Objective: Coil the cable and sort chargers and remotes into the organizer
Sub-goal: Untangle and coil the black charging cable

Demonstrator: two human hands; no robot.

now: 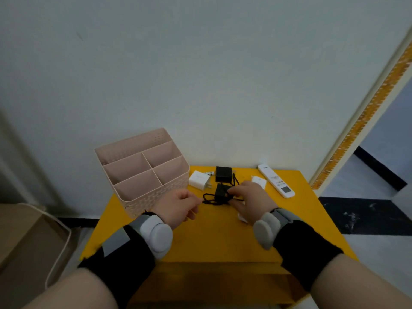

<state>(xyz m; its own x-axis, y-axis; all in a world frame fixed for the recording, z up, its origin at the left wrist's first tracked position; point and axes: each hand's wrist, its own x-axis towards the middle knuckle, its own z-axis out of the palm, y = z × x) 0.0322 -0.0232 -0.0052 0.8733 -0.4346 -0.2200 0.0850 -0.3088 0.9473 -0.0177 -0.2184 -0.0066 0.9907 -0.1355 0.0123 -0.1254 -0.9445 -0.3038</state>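
Note:
A black cable (210, 200) lies in loose loops on the yellow table (214, 237), joined to a small black charger (220, 192). My left hand (178, 207) pinches the cable's left end. My right hand (250, 201) grips the cable by the charger. Behind them sit a larger black charger (223, 174) and a white plug charger (199, 179). A white remote (276, 184) lies at the back right. The pink organizer (142, 172) stands at the back left, its compartments holding nothing.
A small white item (259, 181) lies beyond my right hand, and a white scrap (242, 218) shows under my right wrist. A wall runs close behind the table. A cardboard box (24, 241) stands on the floor at the left.

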